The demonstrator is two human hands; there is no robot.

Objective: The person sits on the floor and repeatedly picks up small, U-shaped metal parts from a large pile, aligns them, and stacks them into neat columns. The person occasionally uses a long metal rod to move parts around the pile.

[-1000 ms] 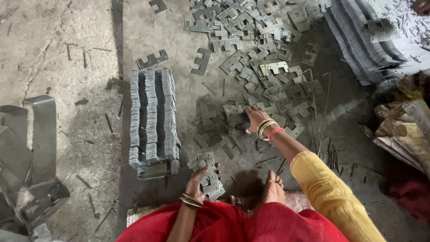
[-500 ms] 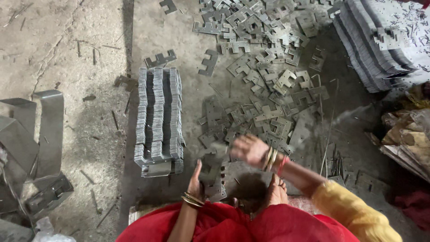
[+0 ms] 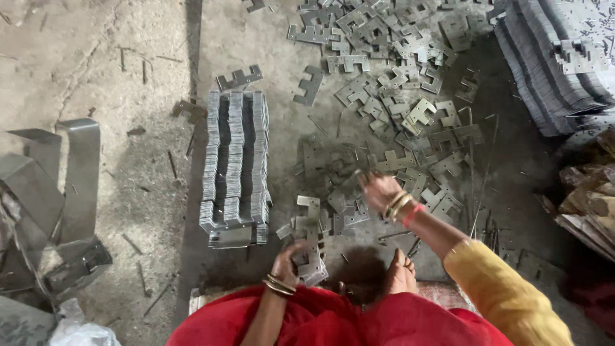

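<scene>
Right hand [image 3: 378, 190] nearer — grey E-shaped plates [image 3: 312, 240]

Loose metal plates [image 3: 410, 115] on floor: dozens, too many to count. One upright packed stack [image 3: 235, 168], three rows. Two hands, one bare foot [image 3: 401, 274].

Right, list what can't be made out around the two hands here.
Head view only:
- Right hand: fingers motion-blurred; any grasp on a plate cannot be told.
- Left hand: fingers partly hidden by the plates it touches.
- Stack: plate count too fine.
- Sheet pile: cut off by right edge.
</scene>
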